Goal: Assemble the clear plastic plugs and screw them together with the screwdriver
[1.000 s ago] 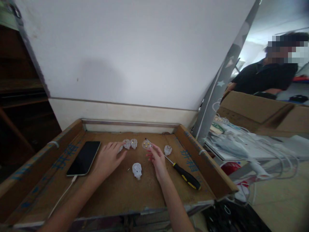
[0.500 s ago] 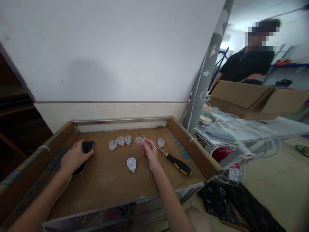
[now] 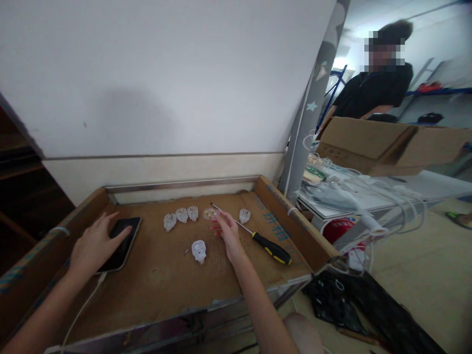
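Observation:
My left hand [image 3: 94,242] is open over a dark smartphone [image 3: 118,255], its fingers spread and its thumb across the screen. A white cable runs from the phone's near end. Between the fingertips of my right hand [image 3: 226,233] is a clear plug piece [image 3: 210,214] with brass-coloured contacts. Just left of that hand lies a white, open-looking plug part [image 3: 199,251], with a small metal pin or screw [image 3: 186,252] beside it. A black-and-yellow screwdriver [image 3: 272,248] lies to the right, its shaft reaching behind my right hand.
Three clear plugs [image 3: 181,215] sit in a row behind, and another clear plug [image 3: 245,215] is at the right. Cardboard walls [image 3: 295,221] edge the work surface. Rightward are a table with white cables [image 3: 372,223], a large carton [image 3: 365,140] and a person [image 3: 379,88].
My left hand has shifted left and spread over the phone, showing more of it and its cable. My right hand still holds the clear plug piece. The view has shifted slightly.

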Motion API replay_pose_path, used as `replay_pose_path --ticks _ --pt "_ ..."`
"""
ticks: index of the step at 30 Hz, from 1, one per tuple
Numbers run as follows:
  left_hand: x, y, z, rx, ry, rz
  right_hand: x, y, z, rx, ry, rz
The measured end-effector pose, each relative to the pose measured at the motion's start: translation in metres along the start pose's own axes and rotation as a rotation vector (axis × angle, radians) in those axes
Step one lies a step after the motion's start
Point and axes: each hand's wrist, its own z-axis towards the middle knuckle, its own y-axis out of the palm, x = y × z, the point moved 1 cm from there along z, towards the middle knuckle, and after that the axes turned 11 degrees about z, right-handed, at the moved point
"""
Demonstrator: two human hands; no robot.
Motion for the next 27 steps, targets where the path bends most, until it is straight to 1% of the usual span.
replay_pose_path --ticks 2,3,5,7,8,9,11,14,15,17,19,20,22,24,27 --pt "-0.018 0.004 -0.003 -0.014 -0.013 -0.013 -0.001 0.000 -0.001 -0.004 0.005 0.006" --pt "-0.027 0.008 -0.006 -0.030 -0.012 -0.052 -0.001 0.000 -0.001 -0.007 0.006 0.007" --pt "-0.042 0.015 -0.014 -0.016 -0.015 -0.139 -0.002 0.000 -0.001 -0.013 0.002 0.008" --pt "-0.044 0.016 -0.024 0.035 0.018 -0.215 -0.002 0.000 -0.001 -0.018 0.000 0.006" --pt "-0.039 0.014 -0.028 0.064 0.046 -0.247 -0.002 0.000 -0.001 -0.022 0.000 0.002" --pt "-0.030 0.010 -0.033 0.084 0.080 -0.278 -0.002 0.000 -0.001 -0.027 0.002 -0.003" --pt "-0.001 0.000 -0.038 0.115 0.141 -0.343 -0.002 0.000 -0.001 -0.044 0.010 -0.016" --pt "0.060 -0.010 -0.038 0.097 0.208 -0.461 -0.002 0.003 -0.004 -0.094 0.032 -0.040" --pt "0.081 -0.009 -0.036 0.087 0.245 -0.505 -0.002 0.004 -0.004 -0.116 0.043 -0.048" --pt "0.117 -0.003 -0.030 0.057 0.307 -0.582 -0.001 0.007 -0.005 -0.154 0.063 -0.059" --pt "0.143 0.009 -0.025 0.015 0.316 -0.621 -0.001 0.008 -0.006 -0.174 0.077 -0.060" --pt "0.151 0.016 -0.024 -0.006 0.306 -0.636 0.000 0.008 -0.006 -0.180 0.083 -0.055" --pt "0.160 0.028 -0.021 -0.036 0.298 -0.699 0.001 0.009 -0.006 -0.191 0.095 -0.035" --pt "0.163 0.036 -0.019 -0.051 0.288 -0.798 0.001 0.008 -0.007 -0.212 0.125 -0.002" --pt "0.163 0.041 -0.016 -0.072 0.258 -0.947 0.001 0.008 -0.007 -0.259 0.221 0.068"
